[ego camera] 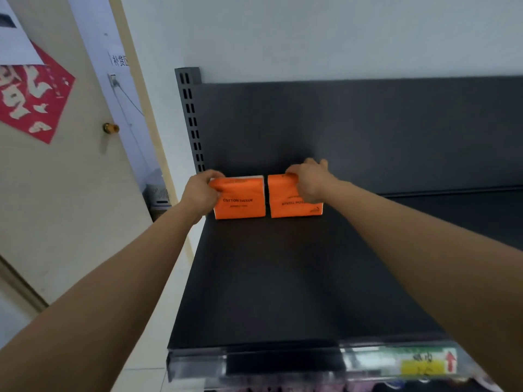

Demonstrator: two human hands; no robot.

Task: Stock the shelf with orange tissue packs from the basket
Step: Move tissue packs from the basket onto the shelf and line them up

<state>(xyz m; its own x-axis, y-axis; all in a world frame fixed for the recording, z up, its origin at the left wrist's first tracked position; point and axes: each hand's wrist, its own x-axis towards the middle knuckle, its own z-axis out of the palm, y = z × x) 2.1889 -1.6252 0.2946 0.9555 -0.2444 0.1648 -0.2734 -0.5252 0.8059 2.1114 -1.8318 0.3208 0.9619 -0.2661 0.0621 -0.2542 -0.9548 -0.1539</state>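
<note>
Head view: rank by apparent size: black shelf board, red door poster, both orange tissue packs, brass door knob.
1. black metal shelf board
2. red paper poster on the door
3. left orange tissue pack and right orange tissue pack: look alike, unranked
4. small brass door knob

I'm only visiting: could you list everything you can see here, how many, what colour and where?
left tissue pack: one, orange, back left of the shelf.
right tissue pack: one, orange, beside it, with a narrow gap between them.
shelf: one, black, centre.
slotted post: one, grey, at the shelf's back left corner.
label strip: one, clear with a yellow tag and red arrow, on the shelf's front edge.
door: one, beige, left.
knob: one, brass, on the door.
paper sign: one, red, on the door.
left grip: one, bare, holds the left tissue pack's top corner.
right grip: one, bare, holds the right tissue pack's top.
</note>
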